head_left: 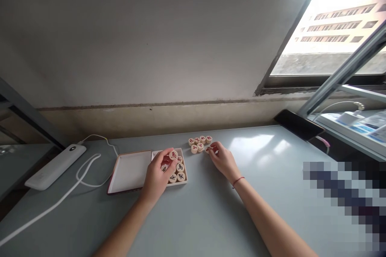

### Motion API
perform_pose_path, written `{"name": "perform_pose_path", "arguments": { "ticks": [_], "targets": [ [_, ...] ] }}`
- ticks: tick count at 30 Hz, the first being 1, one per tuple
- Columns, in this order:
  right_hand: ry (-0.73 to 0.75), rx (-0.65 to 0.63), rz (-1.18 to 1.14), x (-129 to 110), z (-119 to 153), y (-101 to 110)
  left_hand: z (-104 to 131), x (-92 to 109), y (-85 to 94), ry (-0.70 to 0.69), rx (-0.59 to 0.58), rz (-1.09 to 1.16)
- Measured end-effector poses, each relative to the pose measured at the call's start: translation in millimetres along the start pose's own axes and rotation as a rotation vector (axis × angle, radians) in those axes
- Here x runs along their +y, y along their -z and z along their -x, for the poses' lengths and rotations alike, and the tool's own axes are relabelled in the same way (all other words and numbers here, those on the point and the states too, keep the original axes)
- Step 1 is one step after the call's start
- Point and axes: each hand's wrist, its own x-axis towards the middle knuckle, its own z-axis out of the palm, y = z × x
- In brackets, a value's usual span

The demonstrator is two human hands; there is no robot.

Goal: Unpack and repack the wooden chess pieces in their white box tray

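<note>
My left hand [159,174] pinches a round Chinese chess piece [173,155] with a red character, just above the open box [186,179]. Inside that box lie several pieces, among them a black-lettered piece [180,167]; my fingers hide part of the box. To the right, my right hand [223,160] has its thumb and fingers closed on another chess piece [207,149] at the table surface, partly covered by the fingertips. Beside it stands a group of red-lettered pieces [197,140], some of them stacked.
The box lid [129,172] lies open on the left. Further left are a white power strip [56,166] and a loose white cable [64,197]. A dark flat object [298,124] leans at the table's right back corner, by a metal post. A wall runs behind the grey table [199,225].
</note>
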Motion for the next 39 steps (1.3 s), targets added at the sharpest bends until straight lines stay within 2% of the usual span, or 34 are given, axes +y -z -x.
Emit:
{"name": "perform_pose_path", "arguments": {
  "ticks": [2, 4, 7, 10, 12, 14, 16, 18, 20, 23, 28, 31, 36, 39],
  "targets": [
    [0.063, 0.081, -0.011, -10, 5, 1, 3, 4, -0.4, -0.083, -0.02, -0.11],
    [0.153, 0.079, -0.114, -29, 15, 5, 6, 6, -1.7, -0.177, -0.043, -0.21],
    [0.243, -0.17, -0.346, -62, 35, 7, 9, 8, -5.7, -0.284, -0.082, -0.264],
    [0.218, -0.333, -0.483, -79, 48, 4, 11, 7, -9.8, -0.336, -0.103, -0.263],
    [0.173, -0.333, -0.549, -75, 44, 3, 12, 5, -11.3, -0.325, -0.107, -0.281],
    [0.114, -0.248, -0.543, -61, 33, 6, 13, 2, -11.7, -0.277, -0.109, -0.298],
    [0.012, -0.095, -0.397, -41, 17, 11, 13, 0, -11.3, -0.232, -0.113, -0.297],
    [-0.094, -0.019, -0.164, -22, 4, 16, 12, -2, -10.9, -0.217, -0.115, -0.288],
    [-0.126, -0.032, -0.052, -9, -4, 17, 12, -3, -10.5, -0.222, -0.11, -0.288],
    [-0.128, -0.058, 0.014, -1, -6, 12, 10, -2, -9.6, -0.225, -0.101, -0.317],
    [-0.139, -0.035, 0.041, -3, -2, 7, 7, -2, -7.1, -0.259, -0.086, -0.348],
    [-0.127, -0.078, 0.037, -4, 0, 8, 5, -4, -5.1, -0.275, -0.088, -0.342],
    [-0.086, -0.128, 0.208, -5, 3, 6, 3, -9, -3.3, -0.283, -0.083, -0.346],
    [-0.074, -0.145, 0.233, -1, 2, 3, 1, -10, -3.4, -0.291, -0.071, -0.349]
  ]
}}
